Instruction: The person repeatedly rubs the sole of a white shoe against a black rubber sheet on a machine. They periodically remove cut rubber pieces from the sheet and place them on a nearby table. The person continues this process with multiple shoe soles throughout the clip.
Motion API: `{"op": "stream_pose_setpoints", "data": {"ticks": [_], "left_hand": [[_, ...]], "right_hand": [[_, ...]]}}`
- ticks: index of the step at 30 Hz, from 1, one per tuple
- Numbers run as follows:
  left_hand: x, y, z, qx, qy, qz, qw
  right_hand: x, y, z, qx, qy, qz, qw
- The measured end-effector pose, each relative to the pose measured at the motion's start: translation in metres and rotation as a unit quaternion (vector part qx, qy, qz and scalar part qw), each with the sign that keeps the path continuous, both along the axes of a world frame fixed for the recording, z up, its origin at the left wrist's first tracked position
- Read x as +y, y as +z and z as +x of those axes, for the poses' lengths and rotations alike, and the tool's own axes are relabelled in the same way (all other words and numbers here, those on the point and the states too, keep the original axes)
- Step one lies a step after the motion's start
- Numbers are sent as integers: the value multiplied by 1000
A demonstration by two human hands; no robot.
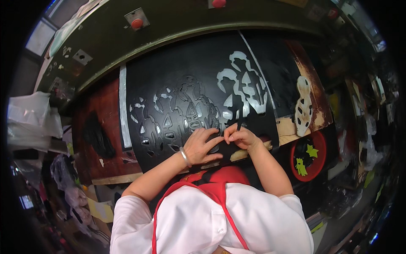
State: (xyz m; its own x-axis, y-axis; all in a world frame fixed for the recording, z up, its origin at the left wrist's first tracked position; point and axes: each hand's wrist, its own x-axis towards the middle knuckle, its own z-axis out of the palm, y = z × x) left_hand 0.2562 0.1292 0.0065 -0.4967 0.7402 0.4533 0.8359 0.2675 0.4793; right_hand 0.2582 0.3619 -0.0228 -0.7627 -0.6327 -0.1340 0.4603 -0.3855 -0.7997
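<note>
While the right hand [243, 138] pinches a slim dark piece [239, 123] between drawn-in fingers, the left hand [201, 146] lies open and spread, gripping nothing, its fingertips on a black sheet [169, 59]. What kind of thing the dark piece is cannot be told at this size. Both hands are at the sheet's near edge, just beside each other, and a silver bracelet [185, 157] circles the left wrist.

Around and beyond the fingers, the sheet is patterned with cut-outs: on the right, large pale openings [228, 75] show clearly, while the cut shapes toward the left remain mostly dark, with small shiny gaps. A pale strip [124, 106] runs along the sheet's left side.

Farther left, a dark bundle [98, 134] rests on a reddish-brown board [114, 91]. On the right, well apart from the hands, lies a whitish piece with holes [303, 103]; nearer than that stands a red bowl [323, 158] containing yellow-green pieces [301, 167]. At the far side, a dark green panel [177, 21] carries a red button [136, 23]. The person wears a red apron [220, 175] over a white shirt [262, 216].
</note>
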Motion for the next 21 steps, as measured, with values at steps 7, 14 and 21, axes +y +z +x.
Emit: {"op": "stream_pose_setpoints", "data": {"ticks": [7,14,21], "left_hand": [[-21,103,-123,-337,291,505,739],[-116,256,-219,-154,305,555,758],[-99,192,-138,25,235,185,954]], "right_hand": [[-22,58,41,113,-39,449,885],[-47,94,87,376,-192,548,722],[-93,38,37,54,80,426,900]]}}
